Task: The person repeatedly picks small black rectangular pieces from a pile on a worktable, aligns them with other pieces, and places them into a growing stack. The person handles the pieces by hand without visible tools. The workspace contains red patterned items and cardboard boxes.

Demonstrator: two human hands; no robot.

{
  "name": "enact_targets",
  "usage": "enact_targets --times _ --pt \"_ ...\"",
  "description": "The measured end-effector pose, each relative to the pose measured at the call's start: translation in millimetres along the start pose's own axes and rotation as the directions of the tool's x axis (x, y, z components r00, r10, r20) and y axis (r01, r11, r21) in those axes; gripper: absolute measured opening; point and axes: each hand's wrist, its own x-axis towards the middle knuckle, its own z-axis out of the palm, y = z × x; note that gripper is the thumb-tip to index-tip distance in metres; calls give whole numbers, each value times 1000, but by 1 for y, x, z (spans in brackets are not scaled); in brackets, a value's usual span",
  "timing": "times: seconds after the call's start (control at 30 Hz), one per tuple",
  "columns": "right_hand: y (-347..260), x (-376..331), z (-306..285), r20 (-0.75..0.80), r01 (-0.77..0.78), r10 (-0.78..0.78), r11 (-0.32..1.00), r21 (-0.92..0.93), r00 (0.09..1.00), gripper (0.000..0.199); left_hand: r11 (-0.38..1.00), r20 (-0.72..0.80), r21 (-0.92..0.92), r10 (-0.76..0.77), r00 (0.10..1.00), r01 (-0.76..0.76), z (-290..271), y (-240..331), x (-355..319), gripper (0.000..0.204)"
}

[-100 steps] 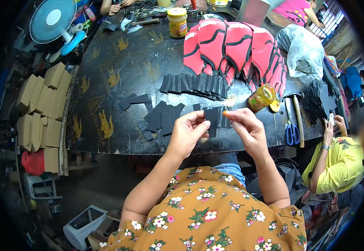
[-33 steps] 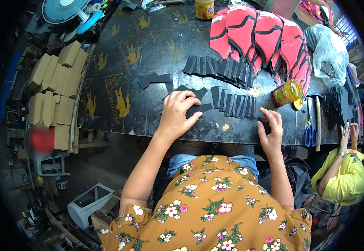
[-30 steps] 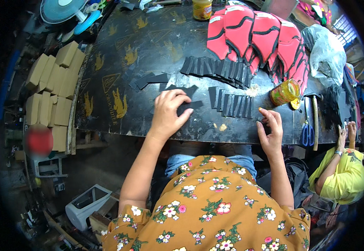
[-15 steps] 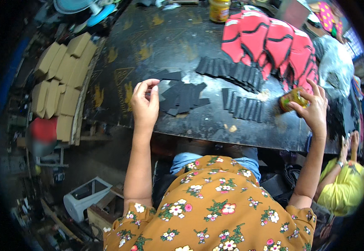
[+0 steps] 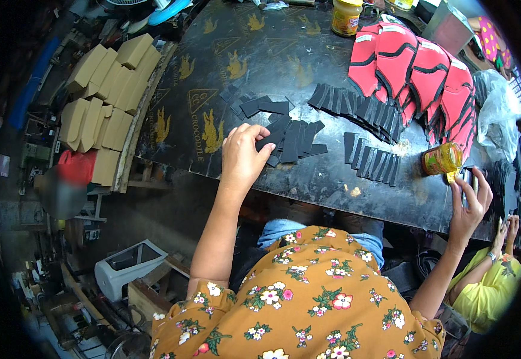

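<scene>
My left hand [image 5: 244, 157] reaches over a loose pile of flat black strips [image 5: 293, 140], thumb and index finger apart at its left edge; a black piece shows between them. It is open, and no strip is clearly gripped. My right hand [image 5: 471, 203] is beside a glass jar [image 5: 442, 159] with yellow-brown contents. Its fingertips meet at a small yellow piece [image 5: 452, 176] by the jar's lower right side; what that piece is cannot be made out. Between the hands lie a short row of black strips [image 5: 372, 160] and a longer overlapping row [image 5: 356, 112].
Red pieces with black trim [image 5: 413, 69] overlap at the back right, beside a clear plastic bag [image 5: 499, 113]. Another jar [image 5: 346, 17] stands at the far edge. Tan boxes [image 5: 114, 78] are stacked left of the table [image 5: 182, 134]. Someone in yellow [image 5: 491, 287] sits at right.
The view has shifted, so the table appears further right and lower. My left hand has moved right to the strips. My right hand has dropped from the jar's top to its lower right.
</scene>
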Motion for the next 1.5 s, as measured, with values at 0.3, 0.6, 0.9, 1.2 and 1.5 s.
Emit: enact_targets --times 0.3,0.6,0.9,1.2,1.5 --pt "-152 12 25 413 -272 -106 602 751 904 80 847 209 -418 441 873 -327 -2 70 -9 17" --pt "-181 -5 58 506 -528 164 139 838 847 82 334 382 -878 60 922 343 76 115 -43 24" --pt "-151 10 49 447 -381 -122 356 853 886 41 338 515 -822 97 852 459 71 105 -26 24" --pt "-153 9 62 328 -210 -158 504 838 931 53 239 558 -819 122 821 521 66 110 -24 25" --pt "-137 -15 45 193 70 -320 654 753 927 54 110 543 -835 5 839 540 73 96 -10 26"
